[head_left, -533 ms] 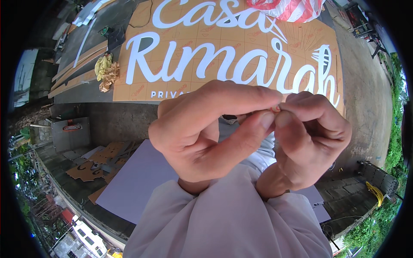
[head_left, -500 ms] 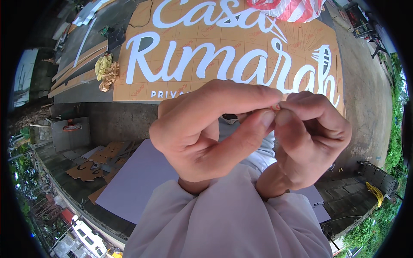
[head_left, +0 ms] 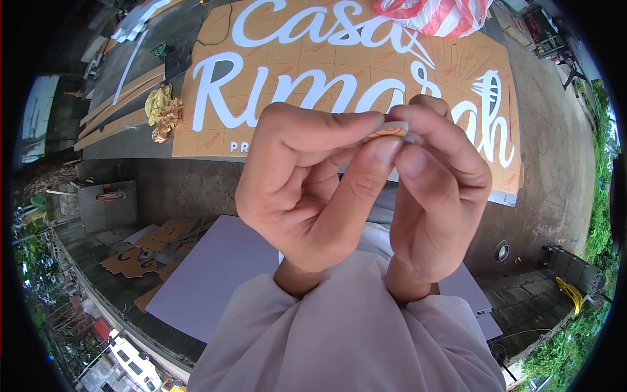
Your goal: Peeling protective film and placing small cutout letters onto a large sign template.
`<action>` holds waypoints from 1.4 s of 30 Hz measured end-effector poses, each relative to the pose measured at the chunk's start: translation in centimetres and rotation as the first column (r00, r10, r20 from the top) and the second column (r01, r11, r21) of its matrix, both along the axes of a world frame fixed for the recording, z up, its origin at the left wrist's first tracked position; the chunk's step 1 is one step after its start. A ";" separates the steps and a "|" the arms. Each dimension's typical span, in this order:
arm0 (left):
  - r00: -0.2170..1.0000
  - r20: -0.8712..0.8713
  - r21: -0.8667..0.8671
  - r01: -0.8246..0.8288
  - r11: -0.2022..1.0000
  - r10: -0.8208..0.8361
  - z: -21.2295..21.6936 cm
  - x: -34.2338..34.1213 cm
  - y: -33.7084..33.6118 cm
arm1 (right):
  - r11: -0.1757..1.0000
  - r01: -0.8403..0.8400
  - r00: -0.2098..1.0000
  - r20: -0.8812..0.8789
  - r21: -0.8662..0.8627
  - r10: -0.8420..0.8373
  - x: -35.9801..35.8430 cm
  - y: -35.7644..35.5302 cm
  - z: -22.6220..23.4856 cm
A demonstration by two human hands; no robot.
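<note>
My left hand (head_left: 307, 186) and my right hand (head_left: 437, 189) meet in front of me over the near edge of a large sign board (head_left: 183, 140). Between thumb and forefinger, the left pinches a small, thin whitish piece (head_left: 392, 129) with an orange-red patterned face. My right fingertips close on the other end of this piece and hide part of it. The board carries brown protective paper with red print and large white letter shapes (head_left: 222, 104); my hands cover some of them.
A red-and-white plastic bag (head_left: 441, 16) lies on the board's far edge. Crumpled paper (head_left: 163, 111) and wooden strips (head_left: 121, 108) sit to its left. Below are a pale sheet (head_left: 209, 274), brown offcuts (head_left: 153, 248) and a round ring-like object (head_left: 501, 251) on the floor.
Both hands have shifted slightly up and left, still pinching together. More of the small piece now shows between my fingertips, and the ring-like object on the floor has come into sight.
</note>
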State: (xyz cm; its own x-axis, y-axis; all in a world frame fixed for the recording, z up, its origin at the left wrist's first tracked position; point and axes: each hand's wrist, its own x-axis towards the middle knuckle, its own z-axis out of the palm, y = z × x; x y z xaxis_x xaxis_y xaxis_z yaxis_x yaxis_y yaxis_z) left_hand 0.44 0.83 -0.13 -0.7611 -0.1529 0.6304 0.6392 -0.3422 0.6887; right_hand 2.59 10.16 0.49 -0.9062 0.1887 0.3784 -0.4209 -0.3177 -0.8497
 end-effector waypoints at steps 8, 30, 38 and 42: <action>0.982 -0.090 -0.049 -0.174 0.984 0.169 -0.4 0.0 1.0 | 0.982 -0.046 0.999 -0.018 -0.184 0.043 0.1 -0.4 -0.4; 0.958 -0.128 0.006 -0.258 0.966 0.256 -0.6 0.3 1.7 | 0.923 -0.256 0.967 -0.092 -0.287 0.240 -0.3 0.0 -0.7; 0.972 -0.110 -0.054 -0.215 0.975 0.208 -0.7 0.6 1.2 | 0.957 -0.126 0.991 -0.073 -0.261 0.111 -0.2 -0.6 -0.6; 0.972 -0.096 -0.046 -0.221 0.974 0.216 -0.6 0.8 1.5 | 0.989 -0.028 0.993 -0.113 -0.146 0.011 -0.4 -0.5 -0.6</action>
State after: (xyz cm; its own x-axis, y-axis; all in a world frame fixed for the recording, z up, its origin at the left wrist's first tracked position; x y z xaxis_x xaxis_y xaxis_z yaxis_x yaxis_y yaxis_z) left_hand 1.23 2.36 -0.70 -0.6532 -0.2722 0.7066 0.7542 -0.1499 0.6394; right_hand 2.17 9.70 -0.08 -0.8637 0.2324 0.4473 -0.5033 -0.4443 -0.7411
